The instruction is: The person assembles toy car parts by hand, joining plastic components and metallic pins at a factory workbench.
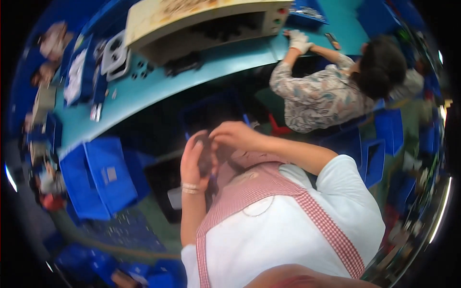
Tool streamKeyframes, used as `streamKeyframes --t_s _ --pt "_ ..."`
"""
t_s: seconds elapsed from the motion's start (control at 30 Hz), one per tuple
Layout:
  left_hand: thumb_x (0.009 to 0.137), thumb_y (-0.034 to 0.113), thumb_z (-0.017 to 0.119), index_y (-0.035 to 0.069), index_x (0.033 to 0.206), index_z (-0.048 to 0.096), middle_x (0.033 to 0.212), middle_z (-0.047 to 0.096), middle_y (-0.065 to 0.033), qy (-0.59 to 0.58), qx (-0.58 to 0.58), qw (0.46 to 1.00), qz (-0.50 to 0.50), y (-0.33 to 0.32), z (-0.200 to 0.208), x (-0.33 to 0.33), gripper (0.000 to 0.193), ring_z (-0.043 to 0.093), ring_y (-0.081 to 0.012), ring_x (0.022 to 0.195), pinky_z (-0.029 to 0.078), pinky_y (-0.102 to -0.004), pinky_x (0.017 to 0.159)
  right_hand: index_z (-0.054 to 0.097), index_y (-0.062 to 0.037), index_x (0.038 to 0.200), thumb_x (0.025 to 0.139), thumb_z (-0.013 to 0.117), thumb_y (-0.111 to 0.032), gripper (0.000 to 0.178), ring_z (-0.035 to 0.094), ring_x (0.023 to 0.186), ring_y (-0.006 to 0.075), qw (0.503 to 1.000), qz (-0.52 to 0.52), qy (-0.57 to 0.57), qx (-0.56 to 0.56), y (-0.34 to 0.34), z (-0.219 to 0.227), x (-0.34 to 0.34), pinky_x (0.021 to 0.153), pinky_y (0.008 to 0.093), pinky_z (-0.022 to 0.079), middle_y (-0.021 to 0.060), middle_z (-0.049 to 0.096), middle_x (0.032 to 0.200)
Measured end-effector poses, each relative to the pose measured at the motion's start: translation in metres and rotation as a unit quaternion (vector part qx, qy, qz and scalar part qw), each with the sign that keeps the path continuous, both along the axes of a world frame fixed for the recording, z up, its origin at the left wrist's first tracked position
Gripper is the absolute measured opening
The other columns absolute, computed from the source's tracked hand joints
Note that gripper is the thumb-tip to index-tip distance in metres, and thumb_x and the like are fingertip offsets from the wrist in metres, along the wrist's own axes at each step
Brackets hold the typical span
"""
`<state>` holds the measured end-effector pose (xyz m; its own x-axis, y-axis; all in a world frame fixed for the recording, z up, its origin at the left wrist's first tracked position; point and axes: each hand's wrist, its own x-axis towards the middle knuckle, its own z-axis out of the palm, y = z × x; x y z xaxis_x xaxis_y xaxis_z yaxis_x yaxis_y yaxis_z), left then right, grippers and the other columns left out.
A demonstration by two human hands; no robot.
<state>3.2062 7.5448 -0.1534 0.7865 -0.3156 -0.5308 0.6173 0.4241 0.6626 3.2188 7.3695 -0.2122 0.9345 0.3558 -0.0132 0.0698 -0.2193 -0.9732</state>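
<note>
In front of my apron, my left hand (pixel 193 161) is curled around a dark, blurred, roundish piece (pixel 205 154) whose kind I cannot make out. A light band circles the left wrist. My right hand (pixel 237 136) comes in from the right, its fingers bent and closed against the top edge of the same piece. Both hands are close together, and the fingertips partly cover what they hold.
Beyond my hands runs a teal workbench (pixel 158 89) with a cream box-shaped machine (pixel 192 41), small black parts (pixel 140 70) and a white tray (pixel 115 55). Blue crates (pixel 103 177) stand at my left. A co-worker in a patterned shirt (pixel 317 96) works at the right.
</note>
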Motion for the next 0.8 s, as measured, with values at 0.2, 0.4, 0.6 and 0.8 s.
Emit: streamKeyframes --t_s 0.2,0.4,0.6,0.8 --pt "0.084 0.005 0.054 -0.002 0.119 0.043 0.084 0.058 -0.0101 -0.055 0.000 0.998 0.022 -0.008 0.010 -0.002 0.037 0.055 -0.0140 0.049 0.042 -0.0218 0.036 0.061 -0.0033 0.094 0.085 0.054 -0.013 0.015 0.057 0.082 0.0170 0.996 -0.009 0.067 0.055 0.007 0.004 -0.001 0.072 0.0274 0.045 0.0065 0.058 0.086" --pt "0.083 0.006 0.058 0.000 0.119 0.044 0.088 0.059 -0.0090 -0.052 0.038 0.997 0.050 -0.001 0.008 0.012 0.039 0.057 -0.0118 0.051 0.043 -0.0191 0.037 0.058 -0.0072 0.094 0.090 0.053 -0.021 0.015 0.046 0.064 0.0054 0.972 0.020 0.206 0.107 0.021 -0.012 0.017 0.055 0.0190 0.037 -0.0028 0.050 0.073" --pt "0.083 0.006 0.059 0.001 0.121 0.043 0.089 0.059 -0.0094 -0.126 0.110 0.984 0.064 0.015 0.006 0.043 0.042 0.057 -0.0101 0.056 0.045 -0.0179 0.043 0.057 -0.0087 0.087 0.090 0.054 -0.024 0.016 0.039 0.061 0.0018 0.950 0.002 0.244 0.195 0.023 -0.002 0.054 0.051 0.0163 0.030 -0.0059 0.046 0.069" --pt "0.081 0.008 0.062 0.002 0.116 0.045 0.090 0.059 -0.0070 -0.228 0.244 0.940 0.067 0.008 -0.004 0.048 0.039 0.058 -0.0100 0.068 0.047 -0.0189 0.053 0.056 -0.0087 0.088 0.090 0.054 -0.024 0.015 0.040 0.061 0.0023 0.938 0.052 0.292 0.181 0.014 0.005 0.059 0.052 0.0166 0.031 -0.0051 0.046 0.068"
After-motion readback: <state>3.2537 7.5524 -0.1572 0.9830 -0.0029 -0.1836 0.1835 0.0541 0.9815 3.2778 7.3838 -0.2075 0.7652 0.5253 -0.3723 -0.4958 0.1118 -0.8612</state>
